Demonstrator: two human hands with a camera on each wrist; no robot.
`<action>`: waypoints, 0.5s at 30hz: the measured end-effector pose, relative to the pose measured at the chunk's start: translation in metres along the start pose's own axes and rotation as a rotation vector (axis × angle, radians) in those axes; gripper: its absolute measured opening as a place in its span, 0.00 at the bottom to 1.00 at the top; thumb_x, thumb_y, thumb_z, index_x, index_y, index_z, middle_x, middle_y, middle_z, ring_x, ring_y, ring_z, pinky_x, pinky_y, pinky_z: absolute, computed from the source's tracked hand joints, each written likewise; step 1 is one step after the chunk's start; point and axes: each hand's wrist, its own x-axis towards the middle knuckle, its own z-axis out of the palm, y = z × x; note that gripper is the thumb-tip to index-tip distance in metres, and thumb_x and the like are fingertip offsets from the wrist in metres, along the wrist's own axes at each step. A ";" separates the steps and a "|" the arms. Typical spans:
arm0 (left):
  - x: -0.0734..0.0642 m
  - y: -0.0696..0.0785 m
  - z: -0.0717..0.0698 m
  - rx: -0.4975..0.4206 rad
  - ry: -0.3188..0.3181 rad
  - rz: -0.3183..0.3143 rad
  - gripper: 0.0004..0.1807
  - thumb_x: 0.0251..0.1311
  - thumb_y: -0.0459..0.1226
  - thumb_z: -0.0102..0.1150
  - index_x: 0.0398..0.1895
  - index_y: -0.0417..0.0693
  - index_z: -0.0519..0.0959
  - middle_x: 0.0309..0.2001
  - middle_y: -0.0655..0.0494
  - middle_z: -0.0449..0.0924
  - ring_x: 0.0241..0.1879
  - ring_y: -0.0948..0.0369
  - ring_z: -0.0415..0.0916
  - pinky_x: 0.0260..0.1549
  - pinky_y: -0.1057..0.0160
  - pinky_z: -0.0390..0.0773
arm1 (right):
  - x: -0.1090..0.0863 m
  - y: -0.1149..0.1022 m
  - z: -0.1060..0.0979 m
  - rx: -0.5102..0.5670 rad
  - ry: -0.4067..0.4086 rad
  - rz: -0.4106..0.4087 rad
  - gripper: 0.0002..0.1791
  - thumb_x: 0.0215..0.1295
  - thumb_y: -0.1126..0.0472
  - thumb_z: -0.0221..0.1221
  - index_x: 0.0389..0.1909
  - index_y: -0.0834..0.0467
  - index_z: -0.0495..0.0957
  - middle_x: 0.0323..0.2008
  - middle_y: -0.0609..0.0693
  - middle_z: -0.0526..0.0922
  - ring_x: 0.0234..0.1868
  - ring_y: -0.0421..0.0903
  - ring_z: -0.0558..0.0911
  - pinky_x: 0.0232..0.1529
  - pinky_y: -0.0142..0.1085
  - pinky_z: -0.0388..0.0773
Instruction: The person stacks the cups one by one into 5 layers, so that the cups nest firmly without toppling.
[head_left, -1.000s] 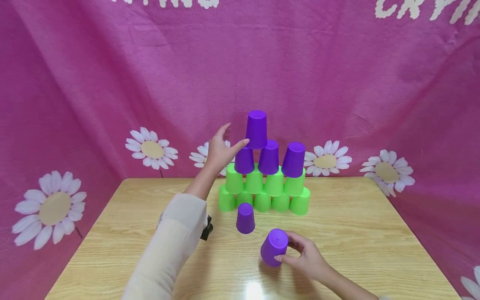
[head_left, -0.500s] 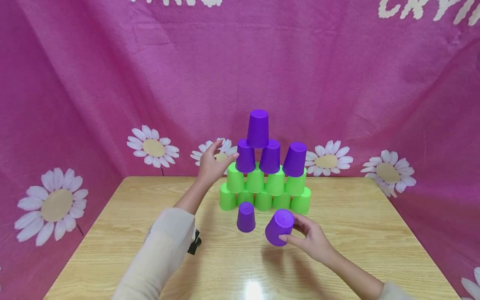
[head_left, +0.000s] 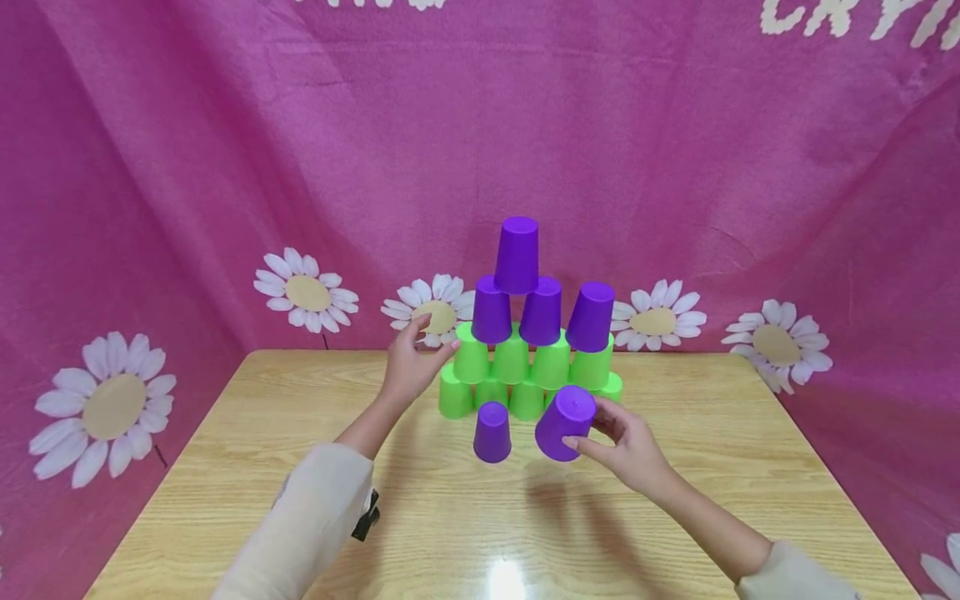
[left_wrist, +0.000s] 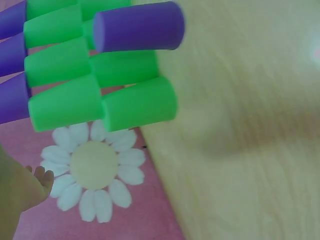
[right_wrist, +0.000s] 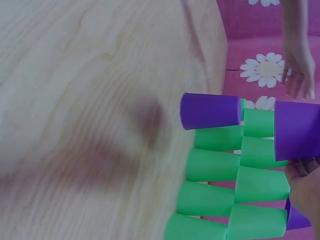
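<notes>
My right hand (head_left: 630,446) grips an upside-down purple cup (head_left: 564,423), tilted and lifted above the table. Free of any cup, my left hand (head_left: 411,362) is held with relaxed fingers just left of the stack. Two rows of upside-down green cups (head_left: 471,357) form the stack's base. On them stand three purple cups (head_left: 590,318), the right one apart from the other two. A single purple cup (head_left: 517,255) tops the left pair. Another purple cup (head_left: 492,433) stands upside down on the table in front of the stack; the left wrist view also catches this purple cup (left_wrist: 140,27).
The wooden table (head_left: 675,517) runs back to a pink cloth (head_left: 360,167) with white daisies. A black clip-like piece (head_left: 367,517) shows at my left sleeve (head_left: 307,517).
My left hand has drawn down and left, away from the top purple cup. My right hand has raised its purple cup and carried it forward toward the stack.
</notes>
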 end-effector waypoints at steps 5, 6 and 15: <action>-0.014 -0.016 0.004 0.021 -0.004 -0.016 0.35 0.50 0.38 0.65 0.61 0.33 0.65 0.59 0.36 0.69 0.56 0.43 0.69 0.53 0.45 0.71 | 0.008 -0.006 -0.003 0.007 0.022 0.017 0.25 0.49 0.75 0.63 0.51 0.75 0.70 0.38 0.26 0.78 0.42 0.27 0.78 0.47 0.20 0.75; -0.016 -0.018 0.005 0.022 -0.008 -0.026 0.35 0.50 0.38 0.66 0.61 0.33 0.65 0.59 0.36 0.69 0.56 0.43 0.69 0.54 0.45 0.71 | 0.010 -0.007 -0.004 0.007 0.027 0.018 0.25 0.50 0.75 0.63 0.51 0.75 0.70 0.37 0.26 0.78 0.41 0.27 0.78 0.47 0.20 0.75; -0.039 -0.036 0.022 -0.063 -0.043 -0.122 0.34 0.52 0.38 0.65 0.62 0.36 0.65 0.61 0.37 0.68 0.57 0.41 0.68 0.56 0.45 0.69 | 0.026 -0.016 -0.008 0.018 0.039 0.001 0.25 0.50 0.76 0.62 0.52 0.75 0.70 0.37 0.26 0.78 0.41 0.27 0.78 0.47 0.20 0.75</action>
